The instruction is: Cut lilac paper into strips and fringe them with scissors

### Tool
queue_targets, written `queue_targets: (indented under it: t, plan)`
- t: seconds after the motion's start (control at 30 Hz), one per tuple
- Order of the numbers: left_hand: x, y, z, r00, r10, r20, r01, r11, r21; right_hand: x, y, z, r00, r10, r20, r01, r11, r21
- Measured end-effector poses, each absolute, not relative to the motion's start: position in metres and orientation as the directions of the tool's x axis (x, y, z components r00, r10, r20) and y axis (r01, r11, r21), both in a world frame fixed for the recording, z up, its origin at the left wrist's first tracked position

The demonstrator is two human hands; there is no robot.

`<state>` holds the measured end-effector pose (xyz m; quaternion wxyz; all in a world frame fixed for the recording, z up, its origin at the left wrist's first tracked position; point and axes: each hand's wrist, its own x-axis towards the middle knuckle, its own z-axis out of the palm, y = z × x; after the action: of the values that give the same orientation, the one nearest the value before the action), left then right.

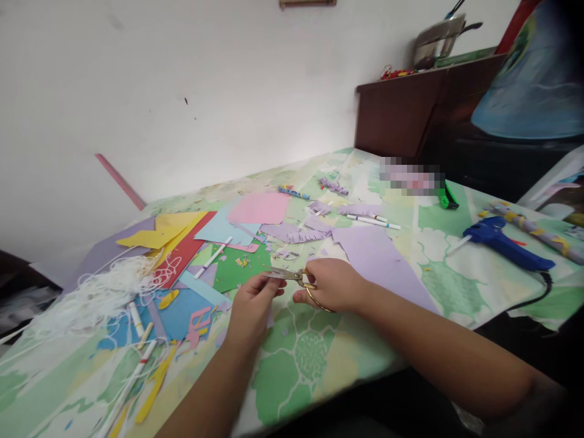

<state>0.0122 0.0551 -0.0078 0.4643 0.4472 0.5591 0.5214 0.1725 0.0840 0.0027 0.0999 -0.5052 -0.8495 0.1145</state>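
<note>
My right hand (335, 283) grips a pair of scissors (297, 276) by the gold-coloured handle loops. The metal blades point left and reach the fingertips of my left hand (253, 301). Those fingers are pinched together, and a sliver of pale purple paper (270, 317) shows below them; most of it is hidden. Beyond my right hand lies a large purple sheet (383, 258), with fringed purple strips (308, 235) at its far left corner. A green sheet (241, 264) strewn with small scraps is just past my left hand.
Tangled white string (109, 292), coloured sheets (182, 243) and markers (137, 371) cover the table's left side. On the right lie a blue glue gun (506, 243) with its cable, a green cutter (448, 196) and a decorated stick (538, 231). A white wall stands behind.
</note>
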Motion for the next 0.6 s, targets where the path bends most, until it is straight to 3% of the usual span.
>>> queue_targets:
  t: [0.3, 0.6]
  plan:
    - [0.0133, 0.0549, -0.0042, -0.169, 0.983, 0.072, 0.086, -0.058, 0.995, 0.1707, 0.0852, -0.0002, -0.481, 0.874, 0.069, 0.828, 0.479, -0.291]
    - [0.0167, 0.057, -0.0091, -0.173, 0.982, 0.072, -0.112, -0.092, 0.989, 0.1701, 0.0859, -0.0045, -0.519, 0.847, 0.114, 0.793, 0.528, -0.304]
